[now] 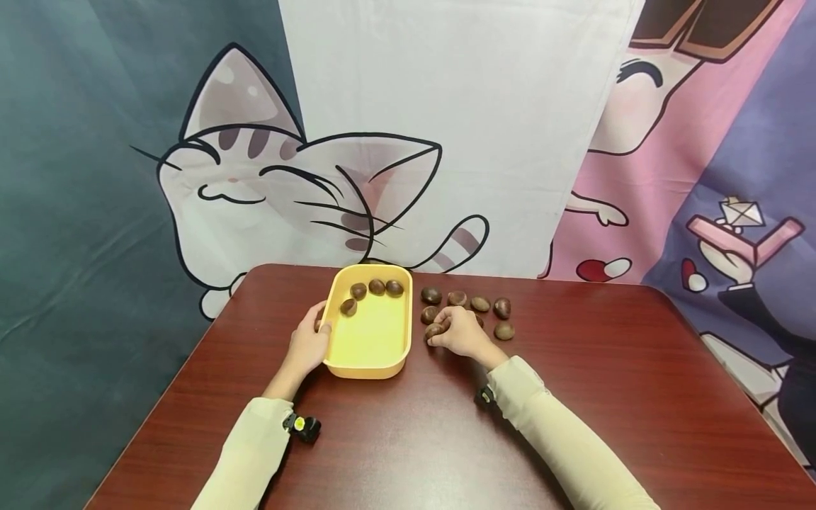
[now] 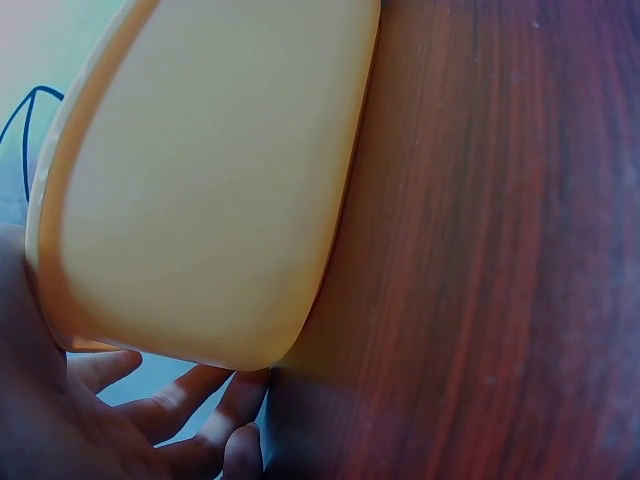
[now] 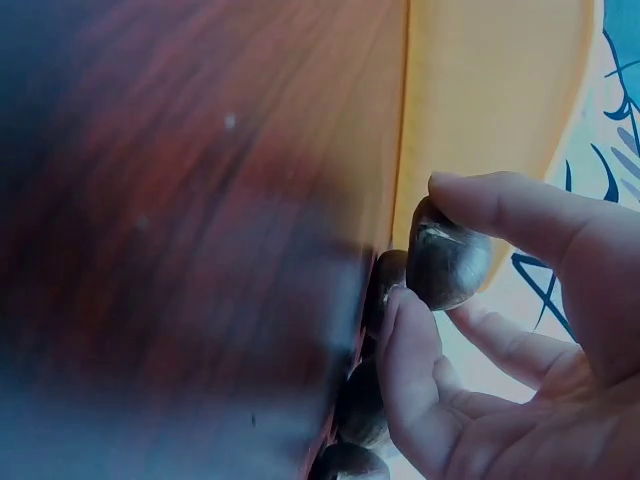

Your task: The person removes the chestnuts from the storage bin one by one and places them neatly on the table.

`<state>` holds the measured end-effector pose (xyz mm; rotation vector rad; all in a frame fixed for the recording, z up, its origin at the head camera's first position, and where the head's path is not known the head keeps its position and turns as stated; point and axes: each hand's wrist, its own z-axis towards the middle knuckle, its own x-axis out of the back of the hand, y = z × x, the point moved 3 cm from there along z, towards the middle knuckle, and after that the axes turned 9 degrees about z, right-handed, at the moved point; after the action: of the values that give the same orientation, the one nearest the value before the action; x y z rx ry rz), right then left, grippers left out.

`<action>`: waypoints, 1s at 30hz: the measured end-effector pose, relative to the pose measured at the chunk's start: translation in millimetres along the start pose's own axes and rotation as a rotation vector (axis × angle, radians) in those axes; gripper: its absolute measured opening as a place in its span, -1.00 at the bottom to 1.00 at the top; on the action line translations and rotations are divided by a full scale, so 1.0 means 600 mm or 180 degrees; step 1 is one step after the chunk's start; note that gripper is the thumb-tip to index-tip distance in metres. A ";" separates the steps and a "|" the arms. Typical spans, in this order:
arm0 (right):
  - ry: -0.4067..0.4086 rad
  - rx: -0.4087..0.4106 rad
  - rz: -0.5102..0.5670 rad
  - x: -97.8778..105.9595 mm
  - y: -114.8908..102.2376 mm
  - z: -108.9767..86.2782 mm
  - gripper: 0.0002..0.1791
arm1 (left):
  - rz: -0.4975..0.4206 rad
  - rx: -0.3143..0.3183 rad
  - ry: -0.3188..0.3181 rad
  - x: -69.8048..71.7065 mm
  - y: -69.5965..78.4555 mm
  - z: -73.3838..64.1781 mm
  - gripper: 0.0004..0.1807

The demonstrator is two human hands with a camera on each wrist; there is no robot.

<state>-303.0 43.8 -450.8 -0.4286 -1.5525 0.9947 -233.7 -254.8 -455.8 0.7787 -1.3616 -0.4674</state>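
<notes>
A yellow plastic tray (image 1: 368,372) stands on the table with several brown chestnuts (image 1: 377,287) near its far end. My left hand (image 1: 309,343) grips the tray's left side, thumb at the rim; in the left wrist view its fingers (image 2: 165,405) lie against the outer wall. To the right of the tray, my right hand (image 1: 464,333) pinches a chestnut (image 3: 447,262) between thumb and fingertips, seemingly just above the table. Loose chestnuts (image 1: 431,295) lie around and beyond that hand, some partly hidden by it.
The dark red wooden table (image 1: 382,439) ends at a far edge just behind the tray. A cloth backdrop (image 1: 459,142) with cartoon cats hangs behind it. More chestnuts (image 1: 503,331) lie to the right of my right hand.
</notes>
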 end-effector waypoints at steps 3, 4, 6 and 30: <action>0.0020 0.0041 0.0011 -0.002 -0.006 -0.002 -0.71 | -0.0003 -0.0011 0.0005 0.002 0.002 0.000 -0.46; 0.0025 0.0059 0.0019 -0.003 -0.008 -0.003 -0.71 | -0.0003 -0.0014 0.0005 0.002 0.002 0.000 -0.46; 0.0028 0.0095 0.0021 -0.005 -0.012 -0.003 -0.72 | -0.0006 -0.0015 0.0000 0.003 0.003 0.000 -0.46; 0.0003 0.0029 -0.0645 -0.014 -0.031 -0.001 -0.72 | 0.0027 -0.0014 0.0002 0.002 0.002 -0.002 -0.45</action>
<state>-295.5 27.1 -441.7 -0.2590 -1.5562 0.8442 -232.7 -254.8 -454.0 0.7692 -1.3625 -0.4632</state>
